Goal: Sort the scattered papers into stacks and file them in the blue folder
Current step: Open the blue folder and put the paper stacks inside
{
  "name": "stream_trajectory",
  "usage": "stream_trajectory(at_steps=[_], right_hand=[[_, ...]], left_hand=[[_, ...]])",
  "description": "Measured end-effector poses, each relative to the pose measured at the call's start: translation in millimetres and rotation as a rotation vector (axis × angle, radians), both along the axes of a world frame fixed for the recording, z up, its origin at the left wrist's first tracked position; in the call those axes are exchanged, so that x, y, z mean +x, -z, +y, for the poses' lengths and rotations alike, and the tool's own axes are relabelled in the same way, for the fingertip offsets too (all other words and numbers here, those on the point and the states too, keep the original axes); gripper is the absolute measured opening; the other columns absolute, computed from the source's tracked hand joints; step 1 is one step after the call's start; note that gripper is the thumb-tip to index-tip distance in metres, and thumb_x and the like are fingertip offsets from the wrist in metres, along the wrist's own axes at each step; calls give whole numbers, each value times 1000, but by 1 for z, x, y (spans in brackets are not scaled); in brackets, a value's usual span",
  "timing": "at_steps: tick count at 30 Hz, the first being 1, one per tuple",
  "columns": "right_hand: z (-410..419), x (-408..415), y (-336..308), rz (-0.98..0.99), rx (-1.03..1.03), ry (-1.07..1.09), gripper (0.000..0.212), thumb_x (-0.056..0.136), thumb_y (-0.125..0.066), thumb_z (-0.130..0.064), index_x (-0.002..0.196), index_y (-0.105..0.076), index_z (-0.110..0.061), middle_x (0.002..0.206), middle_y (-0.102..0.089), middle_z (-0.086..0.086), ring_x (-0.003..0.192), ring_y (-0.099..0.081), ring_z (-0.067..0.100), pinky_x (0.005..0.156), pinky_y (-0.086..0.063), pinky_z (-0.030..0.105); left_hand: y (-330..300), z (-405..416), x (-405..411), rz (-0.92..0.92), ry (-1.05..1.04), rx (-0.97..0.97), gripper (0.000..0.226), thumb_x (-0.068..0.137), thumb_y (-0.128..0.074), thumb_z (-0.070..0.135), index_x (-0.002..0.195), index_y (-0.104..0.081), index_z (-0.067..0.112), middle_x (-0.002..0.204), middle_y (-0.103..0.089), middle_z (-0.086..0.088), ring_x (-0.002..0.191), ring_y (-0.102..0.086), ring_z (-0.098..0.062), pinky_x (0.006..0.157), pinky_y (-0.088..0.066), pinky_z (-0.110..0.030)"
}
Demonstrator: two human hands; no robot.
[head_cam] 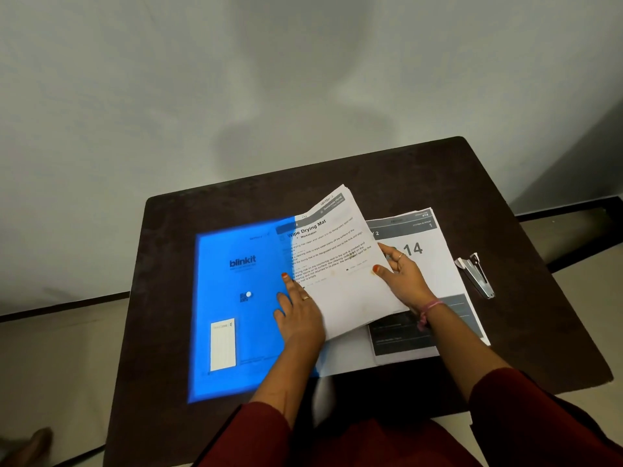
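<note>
Dark brown counter (387, 170) against a grey wall. Blue folder (242, 315) lies flat on the counter's left half, "blinkit" print, white snap button and a white label near its lower edge. A paper stack (340, 264) headed "Wipe Drying Mat" sits tilted, its left part going under the translucent blue cover so the text shows through blue, its right part raised over other sheets. Left hand (298, 310) lies on the folder cover at the stack's left edge, fingers fairly straight and pressing, ring on one finger, grasping nothing that can be seen. Right hand (403, 276) holds the stack's right edge, thumb on top, fingers curled underneath, pink thread at the wrist. Second paper pile (438, 264) with a big "14" lies flat beneath and right of the held stack. Metal stapler (475, 274) lies just right of that pile, apart from it. Dark red sleeves at the bottom.
</note>
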State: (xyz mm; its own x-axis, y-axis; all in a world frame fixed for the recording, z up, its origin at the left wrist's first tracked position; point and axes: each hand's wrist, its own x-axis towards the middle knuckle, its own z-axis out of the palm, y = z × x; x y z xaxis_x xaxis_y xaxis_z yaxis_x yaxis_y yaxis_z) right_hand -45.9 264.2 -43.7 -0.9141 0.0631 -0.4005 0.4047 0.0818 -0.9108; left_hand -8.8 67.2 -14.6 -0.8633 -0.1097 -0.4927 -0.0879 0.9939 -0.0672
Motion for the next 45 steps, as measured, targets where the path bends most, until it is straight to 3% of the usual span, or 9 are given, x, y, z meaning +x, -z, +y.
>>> stream_trajectory(at_steps=[3, 8, 16, 22, 28, 30, 33, 37, 45], right_hand=[[-13, 9, 3, 48, 34, -33, 50, 93, -57, -10, 140, -39, -16, 132, -54, -2, 119, -55, 16, 92, -51, 27], [-33, 25, 15, 97, 114, -64, 50, 91, -58, -7, 137, -42, -15, 133, -56, 5, 120, -55, 20, 105, -44, 39], [-46, 23, 14, 158, 160, 18, 51, 92, -56, -4, 138, -39, -16, 135, -53, 2, 118, -52, 13, 99, -41, 23], [-25, 15, 14, 70, 69, 63, 51, 92, -58, -11, 139, -40, -16, 139, -49, 2, 124, -51, 23, 96, -48, 33], [-19, 21, 18, 24, 16, 116, 53, 90, -62, -12, 138, -40, -17, 139, -51, 6, 126, -50, 24, 104, -44, 45], [-26, 24, 18, 30, 5, 106, 54, 89, -62, -8, 138, -39, -15, 137, -51, 5, 122, -49, 19, 104, -44, 36], [-44, 34, 17, 30, -19, 23, 55, 89, -60, 0, 136, -35, -16, 125, -51, 0, 114, -49, 13, 82, -47, 8], [-67, 43, 17, 53, 53, -67, 57, 89, -59, 1, 138, -34, -15, 119, -47, -9, 102, -48, 1, 74, -39, -3], [-108, 38, 13, 75, 77, -90, 54, 92, -57, -5, 140, -34, -10, 120, -48, -5, 104, -49, 6, 77, -41, 2]], left_hand=[[1, 0, -2, 4, -6, 10, 69, 97, -36, 6, 147, 9, -7, 156, 19, -19, 140, -15, -36, 110, -28, -43], [2, 1, -2, 11, -11, 14, 69, 97, -37, 5, 147, 8, -6, 157, 17, -20, 140, -16, -37, 109, -29, -43], [5, 2, -1, 44, -27, 20, 66, 98, -35, 5, 149, 6, -4, 158, 16, -16, 141, -15, -35, 105, -34, -46], [6, 0, -1, 18, -48, 42, 72, 96, -41, 3, 148, 9, -3, 158, 20, -11, 143, -9, -34, 94, -42, -55], [5, 0, -3, -20, -56, 62, 76, 95, -44, 1, 148, 11, -3, 156, 25, -12, 144, -2, -37, 97, -41, -59], [4, 0, -4, -16, -44, 62, 76, 95, -44, 3, 148, 10, -4, 156, 24, -13, 144, -4, -37, 98, -42, -52], [3, 0, -4, -3, -28, 46, 73, 96, -42, 5, 148, 9, -5, 157, 21, -15, 144, -8, -38, 101, -38, -46], [2, 2, -3, 6, -8, 24, 71, 98, -40, 8, 148, 9, -5, 157, 19, -18, 143, -11, -38, 108, -30, -45], [2, 1, -2, 21, -3, 22, 70, 100, -39, 15, 149, 9, -3, 157, 19, -17, 143, -13, -38, 109, -29, -45]])
